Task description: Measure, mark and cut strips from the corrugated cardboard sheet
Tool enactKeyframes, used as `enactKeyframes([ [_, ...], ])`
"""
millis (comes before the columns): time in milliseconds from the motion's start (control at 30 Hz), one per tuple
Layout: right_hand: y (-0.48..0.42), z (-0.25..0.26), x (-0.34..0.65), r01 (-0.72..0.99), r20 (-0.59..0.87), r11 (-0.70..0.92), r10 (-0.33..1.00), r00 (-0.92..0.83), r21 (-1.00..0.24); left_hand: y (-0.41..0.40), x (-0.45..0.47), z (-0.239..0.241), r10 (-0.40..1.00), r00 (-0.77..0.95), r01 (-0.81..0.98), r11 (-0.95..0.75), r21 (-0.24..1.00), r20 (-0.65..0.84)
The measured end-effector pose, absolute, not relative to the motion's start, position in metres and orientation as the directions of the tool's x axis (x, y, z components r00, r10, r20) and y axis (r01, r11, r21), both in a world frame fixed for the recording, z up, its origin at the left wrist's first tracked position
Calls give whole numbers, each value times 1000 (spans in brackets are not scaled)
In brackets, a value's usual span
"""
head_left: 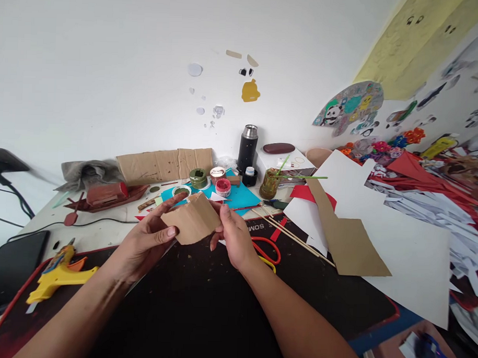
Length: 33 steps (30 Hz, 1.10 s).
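Between both hands, above the black desk mat (203, 308), is a small folded piece of brown cardboard (192, 219). My left hand (148, 236) grips its left side, thumb on the near face and fingers behind. On the right edge, my right hand (233, 233) closes with its thumb at the top and fingers partly hidden behind. Just right of that hand lie scissors (268, 248) with red and yellow handles. Open paint jars (223, 187) stand behind the cardboard. A yellow glue gun (57, 279) rests on the mat to the left.
At the back left sits a red-brown model boat (109, 195). A black flask (248, 148) and a jar of murky water with brushes (270, 184) stand at the back. Thin sticks (292, 234), a cardboard offcut (358, 251) and white sheets (412, 263) lie right. A black phone-like slab (14, 265) lies left.
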State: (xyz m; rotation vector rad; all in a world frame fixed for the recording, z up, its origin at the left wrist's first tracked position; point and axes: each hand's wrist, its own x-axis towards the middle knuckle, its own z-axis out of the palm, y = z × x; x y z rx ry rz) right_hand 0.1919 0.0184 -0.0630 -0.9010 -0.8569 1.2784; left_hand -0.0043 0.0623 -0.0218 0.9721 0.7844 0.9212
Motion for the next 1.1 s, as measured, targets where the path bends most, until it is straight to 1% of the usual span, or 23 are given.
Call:
enactKeyframes([
  [167, 14, -59, 191, -399, 176, 132, 982, -74, -907, 61, -3, -20, 913, 388, -298, 257, 919, -129],
  [267, 14, -62, 189, -399, 195, 146, 977, -86, -905, 63, -5, -23, 913, 397, -280, 223, 934, -100],
  [333, 14, -64, 189, -365, 156, 121, 985, -67, -923, 65, -10, -24, 903, 423, -211, 178, 961, -74],
  [433, 13, -65, 190, -297, 121, 100, 991, -55, -950, 69, -23, -22, 851, 522, -35, 92, 995, -61],
  [500, 12, -64, 191, -217, 161, 146, 985, -55, -965, 72, -32, -18, 807, 586, 72, 46, 996, -80],
  [567, 10, -63, 192, -79, 212, 207, 975, -62, -975, 75, -39, -16, 778, 621, 137, 15, 990, -98],
  [667, 8, -63, 193, 110, 253, 260, 965, -74, -959, 76, -41, -16, 776, 624, 182, -28, 983, -93],
  [733, 7, -63, 193, 162, 263, 273, 961, -81, -948, 76, -38, -17, 795, 601, 214, -65, 975, -79],
  [933, 7, -59, 194, 167, 255, 265, 963, -81, -950, 74, -30, -14, 841, 540, 270, -140, 953, -29],
  [1033, 7, -60, 192, 150, 233, 241, 970, -71, -959, 75, -30, -17, 876, 482, 245, -146, 958, 10],
  [1100, 8, -63, 191, 108, 194, 200, 979, -64, -974, 76, -30, -21, 876, 482, 220, -132, 967, 10],
])
